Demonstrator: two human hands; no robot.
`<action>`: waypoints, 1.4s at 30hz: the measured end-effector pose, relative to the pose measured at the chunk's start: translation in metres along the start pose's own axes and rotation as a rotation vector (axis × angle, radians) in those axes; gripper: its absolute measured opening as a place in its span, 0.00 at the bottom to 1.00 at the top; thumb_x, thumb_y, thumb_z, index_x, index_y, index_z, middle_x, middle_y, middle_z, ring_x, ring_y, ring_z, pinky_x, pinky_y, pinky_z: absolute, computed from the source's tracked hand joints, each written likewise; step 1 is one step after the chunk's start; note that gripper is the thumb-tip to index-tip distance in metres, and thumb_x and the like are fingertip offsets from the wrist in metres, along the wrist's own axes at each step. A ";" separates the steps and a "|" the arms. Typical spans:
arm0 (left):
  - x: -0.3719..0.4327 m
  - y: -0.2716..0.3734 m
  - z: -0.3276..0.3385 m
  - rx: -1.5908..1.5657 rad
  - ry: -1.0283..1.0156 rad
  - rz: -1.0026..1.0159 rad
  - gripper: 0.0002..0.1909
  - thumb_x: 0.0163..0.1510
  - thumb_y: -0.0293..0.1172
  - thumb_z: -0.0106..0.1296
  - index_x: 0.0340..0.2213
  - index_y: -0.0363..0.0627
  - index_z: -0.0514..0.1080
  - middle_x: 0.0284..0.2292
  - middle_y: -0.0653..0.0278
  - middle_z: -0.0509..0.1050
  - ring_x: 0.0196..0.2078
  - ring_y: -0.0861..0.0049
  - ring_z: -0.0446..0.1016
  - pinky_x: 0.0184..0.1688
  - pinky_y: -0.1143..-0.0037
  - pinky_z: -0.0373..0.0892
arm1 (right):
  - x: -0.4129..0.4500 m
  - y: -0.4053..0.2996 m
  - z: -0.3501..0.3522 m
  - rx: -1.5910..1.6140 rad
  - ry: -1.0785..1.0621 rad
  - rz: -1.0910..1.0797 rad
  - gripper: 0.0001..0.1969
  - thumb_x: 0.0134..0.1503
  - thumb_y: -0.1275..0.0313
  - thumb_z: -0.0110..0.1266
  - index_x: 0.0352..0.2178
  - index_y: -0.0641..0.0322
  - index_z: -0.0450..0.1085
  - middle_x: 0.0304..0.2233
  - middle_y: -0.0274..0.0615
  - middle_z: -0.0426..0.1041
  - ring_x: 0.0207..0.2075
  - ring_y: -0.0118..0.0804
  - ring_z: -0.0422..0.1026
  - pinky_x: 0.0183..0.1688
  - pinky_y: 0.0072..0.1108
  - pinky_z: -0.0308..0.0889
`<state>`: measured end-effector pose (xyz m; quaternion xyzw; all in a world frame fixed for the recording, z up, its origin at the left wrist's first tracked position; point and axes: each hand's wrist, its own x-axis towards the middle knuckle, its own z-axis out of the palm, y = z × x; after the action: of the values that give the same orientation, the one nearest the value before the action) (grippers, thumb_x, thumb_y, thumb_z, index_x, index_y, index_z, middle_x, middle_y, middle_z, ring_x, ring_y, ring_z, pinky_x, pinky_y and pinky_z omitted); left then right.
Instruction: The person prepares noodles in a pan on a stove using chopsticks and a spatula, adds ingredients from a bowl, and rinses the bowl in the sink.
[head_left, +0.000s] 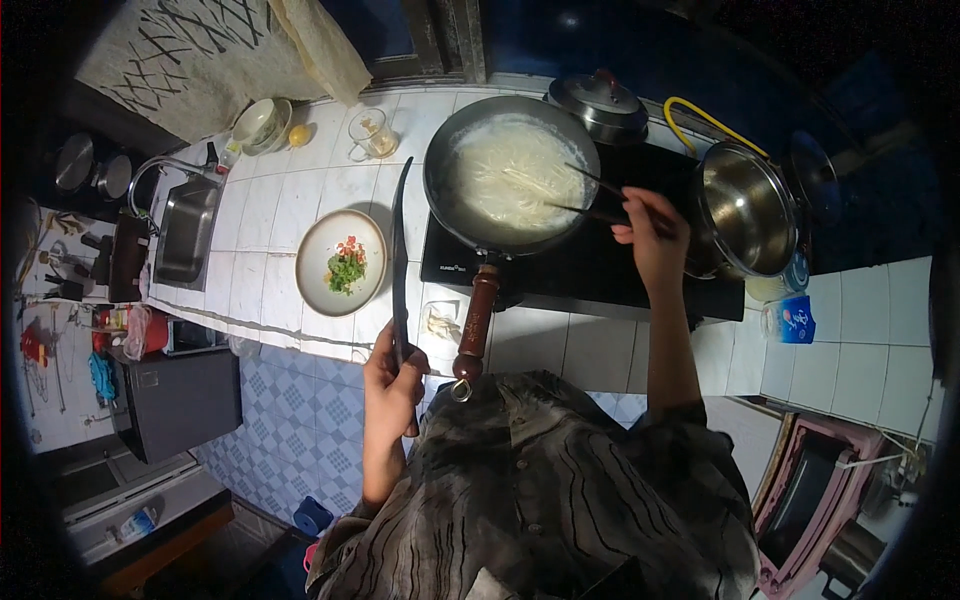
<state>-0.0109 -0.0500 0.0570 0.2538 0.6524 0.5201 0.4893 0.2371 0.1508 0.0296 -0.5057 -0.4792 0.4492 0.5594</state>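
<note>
My right hand (654, 231) grips a pair of dark chopsticks (594, 178), spread apart. Their tips reach into pale noodles (517, 176) in whitish, frothy liquid. A dark wok-like pan (439, 191) with a brown wooden handle (480, 311) holds them, on a black cooktop (570, 274). Upright in my left hand (391, 386) is a long dark utensil (400, 247), probably a spatula seen nearly edge-on, left of the pan and touching nothing else. Farther left, a shallow bowl (309, 262) contains chopped green herbs (346, 270) and red chilli pieces (351, 246).
Right of the pan stands an open steel pot (750, 210); behind is a lidded pot (600, 109). A glass mug (373, 135), stacked bowls (262, 124) and a steel sink (184, 232) are leftward. A blue-and-white packet (791, 321) sits at right. The pan handle overhangs the counter's front edge.
</note>
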 end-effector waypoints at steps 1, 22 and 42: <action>0.000 -0.001 -0.001 -0.002 0.000 0.004 0.25 0.47 0.20 0.40 0.49 0.40 0.56 0.18 0.70 0.63 0.11 0.92 0.53 0.12 0.89 0.48 | 0.009 0.000 0.008 -0.090 -0.028 0.032 0.08 0.50 0.73 0.49 0.32 0.63 0.69 0.27 0.39 0.72 0.21 0.28 0.71 0.21 0.14 0.68; 0.009 -0.016 -0.041 -0.188 0.014 0.028 0.25 0.46 0.17 0.39 0.49 0.35 0.54 0.21 0.69 0.65 0.13 0.92 0.57 0.13 0.90 0.51 | 0.086 0.126 0.110 0.551 0.072 0.704 0.07 0.50 0.77 0.41 0.27 0.74 0.63 0.30 0.52 0.68 0.34 0.47 0.69 0.39 0.31 0.70; 0.015 -0.018 -0.049 -0.147 -0.073 0.055 0.26 0.46 0.17 0.37 0.50 0.36 0.54 0.22 0.67 0.66 0.17 0.90 0.60 0.15 0.89 0.55 | 0.097 -0.066 0.052 0.756 0.129 0.473 0.08 0.52 0.77 0.40 0.30 0.75 0.63 0.30 0.50 0.69 0.35 0.45 0.69 0.37 0.22 0.71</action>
<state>-0.0579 -0.0643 0.0342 0.2540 0.5868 0.5704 0.5157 0.1999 0.2480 0.1049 -0.3885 -0.1168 0.6756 0.6156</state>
